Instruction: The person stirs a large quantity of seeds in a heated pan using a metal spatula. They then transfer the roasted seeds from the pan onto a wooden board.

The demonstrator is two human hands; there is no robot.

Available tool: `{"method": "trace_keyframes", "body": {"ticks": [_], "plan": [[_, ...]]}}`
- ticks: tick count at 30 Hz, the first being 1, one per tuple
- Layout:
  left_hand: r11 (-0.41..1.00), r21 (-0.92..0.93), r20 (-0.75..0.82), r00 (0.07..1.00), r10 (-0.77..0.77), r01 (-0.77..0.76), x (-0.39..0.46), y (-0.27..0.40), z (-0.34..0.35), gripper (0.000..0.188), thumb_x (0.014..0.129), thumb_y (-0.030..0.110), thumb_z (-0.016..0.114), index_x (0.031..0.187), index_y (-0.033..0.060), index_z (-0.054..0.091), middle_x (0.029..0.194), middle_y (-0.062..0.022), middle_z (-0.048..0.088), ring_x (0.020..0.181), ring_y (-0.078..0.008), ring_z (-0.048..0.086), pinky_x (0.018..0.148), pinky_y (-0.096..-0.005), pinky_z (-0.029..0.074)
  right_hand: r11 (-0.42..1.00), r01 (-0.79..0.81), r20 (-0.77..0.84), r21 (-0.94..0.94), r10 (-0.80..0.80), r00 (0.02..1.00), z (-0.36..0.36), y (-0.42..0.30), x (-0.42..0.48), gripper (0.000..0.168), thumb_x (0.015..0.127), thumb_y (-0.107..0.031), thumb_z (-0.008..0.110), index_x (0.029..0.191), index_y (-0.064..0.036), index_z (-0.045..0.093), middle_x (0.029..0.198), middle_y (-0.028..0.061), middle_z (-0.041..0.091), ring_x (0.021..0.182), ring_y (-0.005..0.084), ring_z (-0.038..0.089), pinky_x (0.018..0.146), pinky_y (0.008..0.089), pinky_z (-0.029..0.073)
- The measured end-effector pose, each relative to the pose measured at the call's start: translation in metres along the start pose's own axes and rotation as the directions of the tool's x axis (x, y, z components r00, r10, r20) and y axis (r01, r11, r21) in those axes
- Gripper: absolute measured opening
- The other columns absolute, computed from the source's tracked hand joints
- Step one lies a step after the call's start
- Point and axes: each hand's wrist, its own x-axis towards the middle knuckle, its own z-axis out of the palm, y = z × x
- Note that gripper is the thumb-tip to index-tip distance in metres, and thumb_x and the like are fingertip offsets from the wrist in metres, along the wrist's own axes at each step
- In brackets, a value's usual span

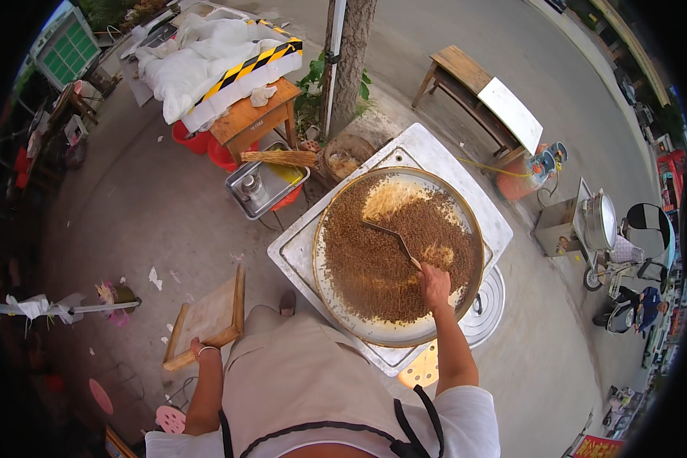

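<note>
My right hand (437, 287) grips the wooden handle of a metal scraper (399, 239), whose bent blade lies in a large round pan (479, 229). Brown crumbly filling (366, 275) covers most of the pan. Pale batter or egg shows through it at the top and in a small patch near my hand. The pan rests on a square metal stove top (301, 252). Down at my left side, my left hand (199, 347) holds a shallow wooden tray (209, 315) by its frame, tilted and away from the pan. Its inside shows no food.
Left of the stove, a straw brush (279, 158) lies across a steel tray (247, 212) of yellow liquid. Behind stand a wooden table (256, 118) and a tree trunk (352, 63). A round metal lid (488, 309) and gas cylinders (544, 163) are on the right; a person (650, 309) sits farther off.
</note>
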Motion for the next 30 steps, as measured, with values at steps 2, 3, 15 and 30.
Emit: {"method": "trace_keyframes", "body": {"ticks": [2, 3, 15, 30], "plan": [[1.0, 0.022, -0.019, 1.0, 0.01, -0.009, 0.0, -0.002, 0.01, 0.059, 0.077, 0.03, 0.063, 0.124, 0.0, 0.044, 0.122, -0.0174, 0.052, 0.107, -0.0319, 0.053, 0.099, -0.044, 0.041, 1.0, -0.018, 0.007, 0.003, 0.018, 1.0, -0.008, -0.017, -0.03, 0.02, 0.092, -0.02, 0.053, 0.108, -0.009, 0.058, 0.088, 0.0099, 0.063, 0.083, 0.0284, 0.06, 0.07, 0.0407, 0.039], [1.0, 0.027, 0.024, 1.0, 0.008, -0.008, 0.006, -0.003, 0.009, 0.058, 0.077, 0.03, 0.063, 0.123, 0.0, 0.044, 0.122, -0.017, 0.052, 0.106, -0.0317, 0.053, 0.099, -0.0439, 0.041, 1.0, -0.019, -0.012, 0.008, 0.02, 1.0, -0.009, -0.026, -0.045, 0.02, 0.092, -0.019, 0.053, 0.108, -0.009, 0.058, 0.088, 0.0097, 0.063, 0.083, 0.0281, 0.06, 0.07, 0.0406, 0.039], [0.999, 0.022, 0.264, 0.964, -0.036, 0.032, 0.041, -0.006, 0.036, 0.057, 0.076, 0.03, 0.063, 0.119, -0.0032, 0.048, 0.119, -0.0172, 0.054, 0.105, -0.0301, 0.053, 0.1, -0.0384, 0.04, 0.891, -0.424, -0.013, 0.161, 0.431, 0.902, 0.047, -0.063, -0.08, 0.02, 0.095, -0.029, 0.048, 0.098, -0.011, 0.054, 0.08, 0.0198, 0.063, 0.076, 0.0435, 0.06, 0.064, 0.0532, 0.045], [0.989, 0.136, -0.019, 0.997, 0.069, -0.066, 0.042, 0.013, 0.016, 0.069, 0.071, 0.036, 0.068, 0.12, -0.0103, 0.053, 0.12, -0.0199, 0.056, 0.1, -0.0299, 0.057, 0.096, -0.0365, 0.042, 0.913, -0.362, 0.042, 0.187, 0.361, 0.932, 0.014, -0.111, -0.067, 0.024, 0.095, -0.031, 0.047, 0.107, -0.012, 0.055, 0.084, 0.0211, 0.064, 0.079, 0.0435, 0.061, 0.068, 0.054, 0.046]]}}
